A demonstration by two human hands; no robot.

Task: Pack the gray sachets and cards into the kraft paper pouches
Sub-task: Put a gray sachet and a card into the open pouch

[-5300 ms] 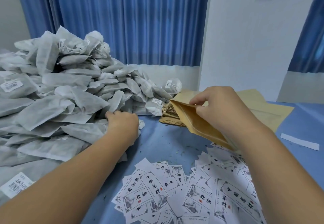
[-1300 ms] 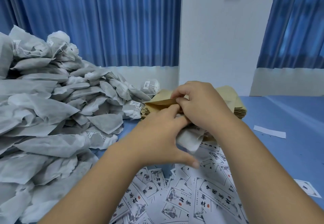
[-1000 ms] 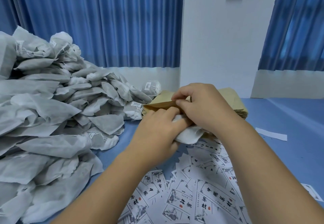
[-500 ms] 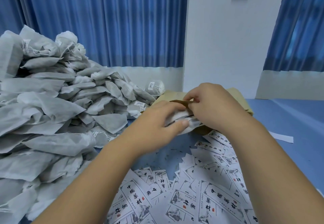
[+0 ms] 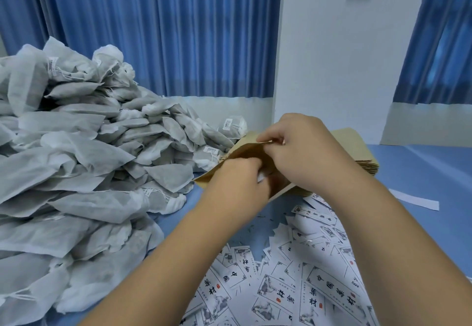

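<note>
Pinching kraft pouch rim with right hand, left hand curled around soft gray sachet

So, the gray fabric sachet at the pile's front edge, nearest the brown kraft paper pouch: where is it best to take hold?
Probably pinch the gray fabric sachet at its right edge, which lies free beside the brown kraft paper pouch. Come from the right, over the blue table: its left end seems tucked into the pile, so pulling there may drag others.
</note>
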